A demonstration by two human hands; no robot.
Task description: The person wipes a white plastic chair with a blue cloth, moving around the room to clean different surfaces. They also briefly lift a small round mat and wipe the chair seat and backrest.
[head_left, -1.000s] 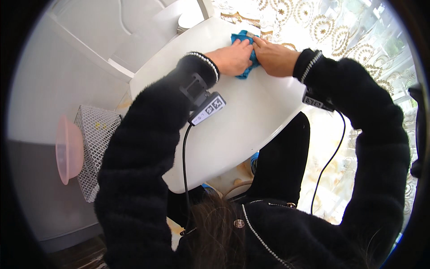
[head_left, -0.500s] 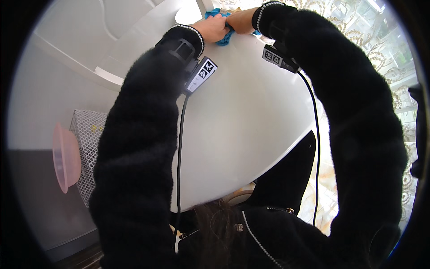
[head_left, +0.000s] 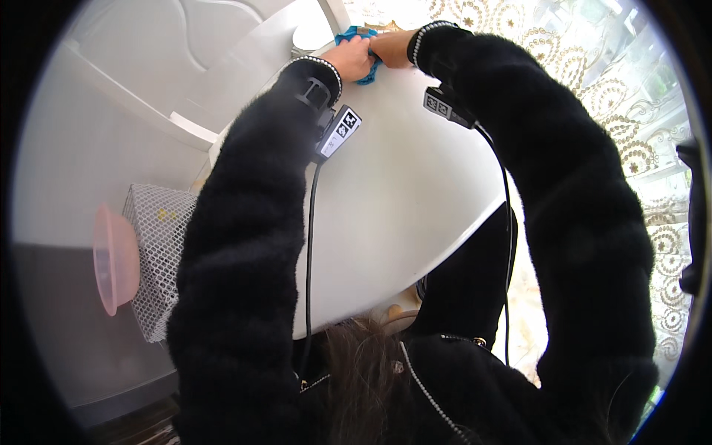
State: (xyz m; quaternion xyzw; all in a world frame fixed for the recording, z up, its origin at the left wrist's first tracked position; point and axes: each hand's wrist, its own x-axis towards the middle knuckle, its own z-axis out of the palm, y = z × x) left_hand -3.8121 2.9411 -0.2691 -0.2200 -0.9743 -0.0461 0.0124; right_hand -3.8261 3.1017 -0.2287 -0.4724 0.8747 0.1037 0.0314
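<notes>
A crumpled blue cloth [head_left: 366,76] lies under both my hands at the far edge of a smooth white tabletop [head_left: 400,178]. My left hand [head_left: 350,58] is closed on the cloth, its knuckles upward and fingers curled in. Beside it, touching it, my right hand [head_left: 392,49] bends down onto the same cloth; its fingers are hidden behind the left hand and the cloth. Blue fabric shows above and below the hands. On each wrist sits a strapped device with a black cable running back toward me.
A white round object [head_left: 310,37] stands just left of the cloth. Left of my arm are a white wire-mesh basket [head_left: 157,248] and a pink basin [head_left: 116,259]. Patterned sheer curtains [head_left: 615,96] hang at the right, and a white panelled surface [head_left: 170,52] is at the far left.
Both hands and the cloth sit slightly lower and further left in the picture. The whole view has shifted a little, and the hands still press together on the cloth.
</notes>
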